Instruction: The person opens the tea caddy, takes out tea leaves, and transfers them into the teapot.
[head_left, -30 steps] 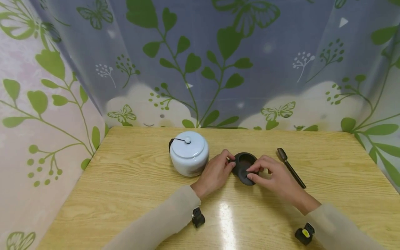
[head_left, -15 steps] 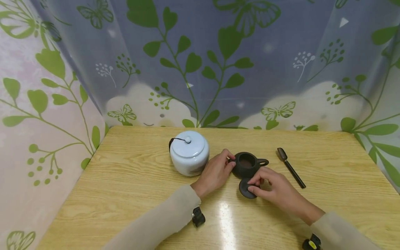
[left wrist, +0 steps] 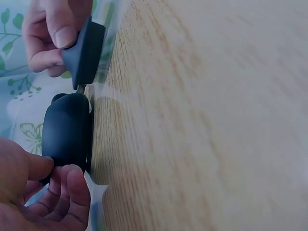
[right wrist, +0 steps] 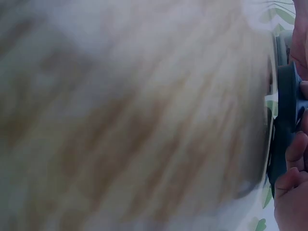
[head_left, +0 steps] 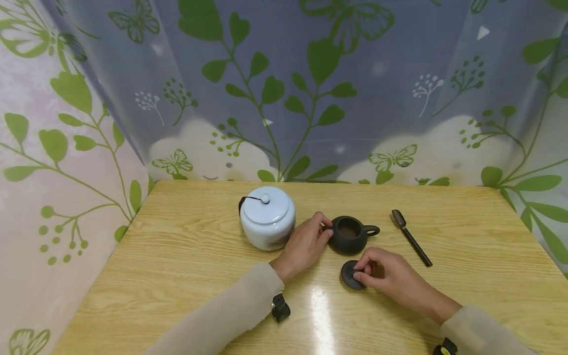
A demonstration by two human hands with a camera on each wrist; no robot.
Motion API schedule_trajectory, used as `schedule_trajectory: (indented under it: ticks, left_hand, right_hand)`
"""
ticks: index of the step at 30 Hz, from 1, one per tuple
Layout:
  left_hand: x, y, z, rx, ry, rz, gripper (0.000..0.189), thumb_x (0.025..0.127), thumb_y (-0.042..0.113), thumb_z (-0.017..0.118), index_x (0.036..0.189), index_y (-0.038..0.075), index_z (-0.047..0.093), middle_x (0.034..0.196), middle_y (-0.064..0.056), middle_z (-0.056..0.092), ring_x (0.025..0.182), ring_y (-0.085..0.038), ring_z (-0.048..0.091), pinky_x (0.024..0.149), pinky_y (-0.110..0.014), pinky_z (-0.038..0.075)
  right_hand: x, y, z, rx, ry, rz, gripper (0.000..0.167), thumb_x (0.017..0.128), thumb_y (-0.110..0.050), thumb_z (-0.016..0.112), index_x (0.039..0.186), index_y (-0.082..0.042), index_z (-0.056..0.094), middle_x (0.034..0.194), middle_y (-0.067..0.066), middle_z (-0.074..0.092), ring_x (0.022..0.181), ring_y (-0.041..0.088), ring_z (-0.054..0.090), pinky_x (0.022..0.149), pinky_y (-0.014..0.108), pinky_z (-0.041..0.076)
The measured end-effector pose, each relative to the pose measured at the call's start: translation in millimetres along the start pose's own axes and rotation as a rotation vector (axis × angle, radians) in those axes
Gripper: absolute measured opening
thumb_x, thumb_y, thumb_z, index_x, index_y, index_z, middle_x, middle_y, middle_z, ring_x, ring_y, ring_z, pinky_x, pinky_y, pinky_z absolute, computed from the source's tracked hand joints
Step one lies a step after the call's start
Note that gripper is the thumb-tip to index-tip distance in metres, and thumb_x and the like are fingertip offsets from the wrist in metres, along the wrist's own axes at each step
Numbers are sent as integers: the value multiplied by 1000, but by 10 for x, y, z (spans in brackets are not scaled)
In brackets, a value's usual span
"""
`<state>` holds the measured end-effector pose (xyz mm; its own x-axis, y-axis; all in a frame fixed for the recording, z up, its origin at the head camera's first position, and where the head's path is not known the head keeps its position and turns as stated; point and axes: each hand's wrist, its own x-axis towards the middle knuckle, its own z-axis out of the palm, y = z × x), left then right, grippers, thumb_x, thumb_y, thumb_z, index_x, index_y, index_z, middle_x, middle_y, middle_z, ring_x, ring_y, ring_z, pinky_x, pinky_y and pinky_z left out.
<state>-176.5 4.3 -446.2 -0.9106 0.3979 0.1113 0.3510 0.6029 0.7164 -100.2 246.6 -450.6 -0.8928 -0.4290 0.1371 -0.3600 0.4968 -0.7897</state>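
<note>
A small dark teapot [head_left: 348,241] stands uncovered on the wooden table, its round mouth facing up and its loop handle pointing right. My left hand [head_left: 306,244] pinches the teapot's spout between thumb and fingers, and the spout is mostly hidden. In front of the pot, my right hand [head_left: 390,276] holds the round teapot lid [head_left: 350,275] by its knob. The left wrist view shows the lid [left wrist: 91,55] tilted on edge, apart from the pot [left wrist: 67,127]. At the right wrist view's edge, the lid [right wrist: 285,96] appears with fingertips on it.
A pale blue lidded jar [head_left: 268,222] with a black cord round its knob stands left of the teapot, right by my left hand. A dark long-handled scoop [head_left: 412,239] lies to the right. Patterned cloth [head_left: 284,98] hangs along the table's back edge.
My right hand has drawn the lid off the teapot's mouth, toward the table's front, uncovering the opening and the handle. My left hand has stayed at the spout.
</note>
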Motion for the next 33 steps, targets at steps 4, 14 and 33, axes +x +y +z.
schedule_trajectory:
  ticks: [4,14,33]
  left_hand:
    - [-4,7,-3,-1,1,1,16,114,20,60,128,14,65,100,-4,69,87,-14,62,77,-28,49]
    - [-7,28,-15,-7,0,-10,16,114,20,61,127,15,66,100,-3,70,87,-14,62,76,-28,49]
    - [-17,7,-13,-9,-4,-5,18,113,20,61,130,15,66,97,-2,68,82,-13,59,74,-28,48]
  right_hand:
    - [-11,22,25,9,-18,-5,10,99,-15,82,100,-20,73,91,-9,65,82,3,60,73,23,53]
    - [-6,36,15,11,-70,17,13,101,-20,81,101,-9,73,93,-7,66,82,4,60,74,23,52]
    - [-3,7,11,-37,-49,-4,10,101,-23,82,102,-23,72,93,-10,65,82,3,59,72,24,51]
